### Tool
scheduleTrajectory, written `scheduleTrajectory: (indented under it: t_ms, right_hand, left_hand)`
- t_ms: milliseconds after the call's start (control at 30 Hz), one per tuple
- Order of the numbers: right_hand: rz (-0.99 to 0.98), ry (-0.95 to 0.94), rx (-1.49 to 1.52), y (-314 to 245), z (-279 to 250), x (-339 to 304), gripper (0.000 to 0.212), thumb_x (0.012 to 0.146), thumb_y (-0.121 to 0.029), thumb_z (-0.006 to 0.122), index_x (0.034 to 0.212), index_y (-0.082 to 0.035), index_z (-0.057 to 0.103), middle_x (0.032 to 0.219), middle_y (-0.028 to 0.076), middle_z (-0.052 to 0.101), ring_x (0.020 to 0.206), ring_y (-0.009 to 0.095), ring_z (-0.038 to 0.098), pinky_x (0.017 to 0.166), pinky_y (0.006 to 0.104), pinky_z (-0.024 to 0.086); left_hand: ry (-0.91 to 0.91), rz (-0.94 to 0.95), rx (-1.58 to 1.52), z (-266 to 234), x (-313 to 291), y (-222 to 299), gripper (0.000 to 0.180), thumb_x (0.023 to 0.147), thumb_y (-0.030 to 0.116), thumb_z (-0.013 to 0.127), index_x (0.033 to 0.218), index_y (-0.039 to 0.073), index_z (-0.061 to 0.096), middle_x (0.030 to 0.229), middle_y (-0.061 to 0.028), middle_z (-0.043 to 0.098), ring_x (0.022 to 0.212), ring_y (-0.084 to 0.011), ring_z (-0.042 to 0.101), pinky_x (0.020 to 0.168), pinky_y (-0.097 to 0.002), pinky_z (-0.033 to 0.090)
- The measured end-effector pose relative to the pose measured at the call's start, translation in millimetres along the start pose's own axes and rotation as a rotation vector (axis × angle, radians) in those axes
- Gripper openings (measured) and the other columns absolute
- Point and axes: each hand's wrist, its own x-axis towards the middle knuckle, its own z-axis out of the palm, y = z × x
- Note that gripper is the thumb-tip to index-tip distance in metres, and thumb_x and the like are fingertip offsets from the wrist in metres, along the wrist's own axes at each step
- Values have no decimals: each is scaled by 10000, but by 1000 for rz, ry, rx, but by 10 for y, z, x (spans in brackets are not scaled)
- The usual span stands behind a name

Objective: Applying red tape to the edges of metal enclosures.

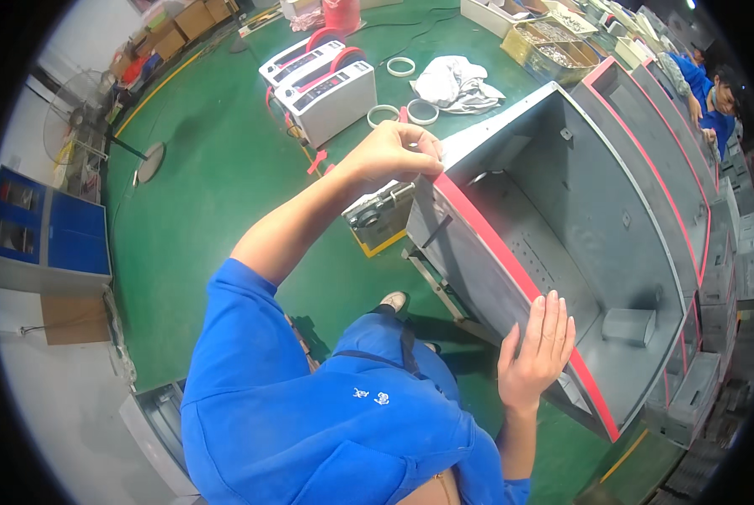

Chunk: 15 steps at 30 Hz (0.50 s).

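Note:
An open grey metal box (pixel 511 227) is in front of me, its hollow side facing up. A red strip of tape (pixel 499 244) runs along its near rim, from the far left corner to the near right corner. At the far left corner, my left hand (pixel 394 156) is closed, thumb and fingers pinching the end of the tape. My right hand (pixel 537 349) lies with fingers straight and close together over the near rim, lower down the strip. It holds nothing. The tape beneath its fingers is hidden.
More red-edged metal boxes (pixel 646 151) line the right, with a person in blue (pixel 718 105) beyond. White tape dispensers (pixel 322 88), tape rings (pixel 383 115) and a crumpled bag (pixel 457 84) lie ahead. A fan (pixel 82 109) and a blue cabinet (pixel 78 223) stand at the left.

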Motion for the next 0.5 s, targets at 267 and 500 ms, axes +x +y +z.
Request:
scheduleTrajectory:
  t_ms: [267,500]
  right_hand:
    - [2,-5,-12,-14,8,1,388,801,-73,543,1176,17,510,1199,188,525,1111,325,507,959,458,348]
    - [7,-1,-14,-16,14,5,383,808,-73,538,1179,16,508,1200,190,525,1114,322,507,961,457,345]
  left_hand:
    - [9,-20,-7,-10,19,-29,101,653,36,693,648,31,592,834,-33,577,617,-50,492,479,-173,332]
    - [10,-23,-2,-16,12,-26,104,656,31,695,654,31,591,838,-31,579,640,-62,515,498,-174,351]
